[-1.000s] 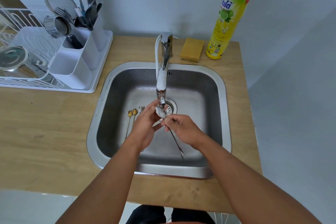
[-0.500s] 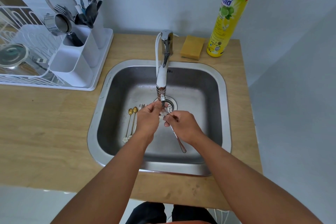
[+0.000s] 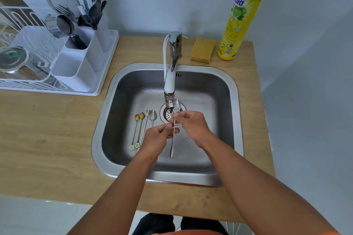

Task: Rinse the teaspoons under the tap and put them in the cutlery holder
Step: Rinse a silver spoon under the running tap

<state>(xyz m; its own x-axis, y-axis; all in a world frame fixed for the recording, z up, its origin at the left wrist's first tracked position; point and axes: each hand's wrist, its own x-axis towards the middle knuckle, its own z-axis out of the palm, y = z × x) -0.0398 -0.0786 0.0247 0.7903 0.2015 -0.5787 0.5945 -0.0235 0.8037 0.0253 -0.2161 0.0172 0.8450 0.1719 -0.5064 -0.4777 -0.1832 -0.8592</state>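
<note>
Over the steel sink [image 3: 236, 89], my right hand [image 3: 193, 126] pinches a silver teaspoon [image 3: 173, 139] near its neck. Its bowl points up beside the tap's [image 3: 170, 82] nozzle and its handle hangs toward me. My left hand [image 3: 156, 137] holds the same spoon's handle between curled fingers, just left of my right hand. On the sink floor to the left lie two gold spoons [image 3: 138, 126] with flower ends and two silver spoons [image 3: 150, 118]. The white cutlery holder [image 3: 76, 68] stands at the back left, with forks and spoons upright in its far compartment.
A white dish rack [image 3: 24, 63] with a lid and strainers sits left of the holder. A yellow sponge [image 3: 202, 49] and a tall green-yellow detergent bottle [image 3: 242, 17] stand behind the sink on the right. The wooden counter [image 3: 47, 139] surrounds the basin.
The spoon has turned from slanted to nearly lengthwise, bowl up by the nozzle. My left hand slid down from the bowl to the handle, uncovering the silver spoons on the sink floor.
</note>
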